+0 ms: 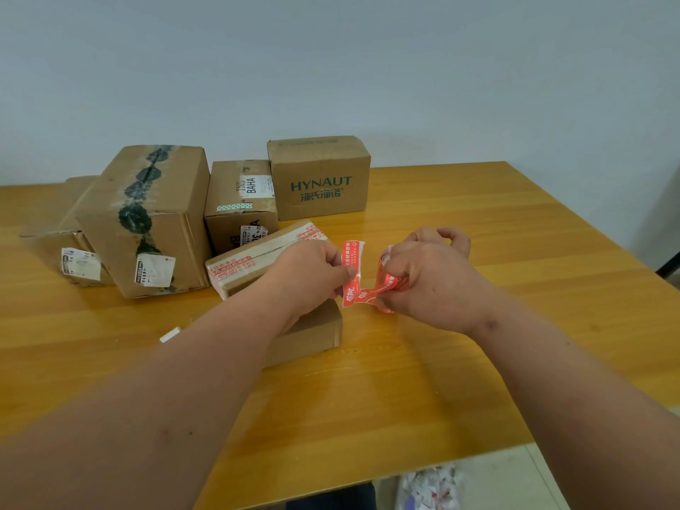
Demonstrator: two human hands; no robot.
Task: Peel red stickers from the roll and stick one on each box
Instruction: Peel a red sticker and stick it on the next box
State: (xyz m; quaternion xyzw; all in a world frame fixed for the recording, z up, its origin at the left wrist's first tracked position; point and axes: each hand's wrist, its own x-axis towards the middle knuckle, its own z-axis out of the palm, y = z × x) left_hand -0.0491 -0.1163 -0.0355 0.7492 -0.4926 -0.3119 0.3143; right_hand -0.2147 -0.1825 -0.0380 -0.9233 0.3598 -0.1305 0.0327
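With your left hand pinching the red sticker and your right hand gripping the roll just right of the flat box, peel slowly, low angle, then press it on.

Both bare forearms are extended forward, converging. The left hand is closed in a pinch (thumb against fingertips). The right hand is curled likewise.

Red stickers, brown boxes, yellow table
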